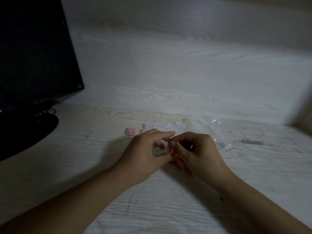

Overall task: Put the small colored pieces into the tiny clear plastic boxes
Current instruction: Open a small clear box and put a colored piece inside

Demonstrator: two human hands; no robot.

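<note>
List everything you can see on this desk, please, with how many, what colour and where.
monitor: one, black, far left
cables: several, black, under the monitor
clear boxes: a row, number unclear, behind the hands
pink pieces: a few, at the row's left end
plastic bag: one, clear, right of the boxes
green piece: one, between the hands
desk: one, pale woodgrain
left hand: fingers curled, centre
right hand: fingers curled, centre
</note>
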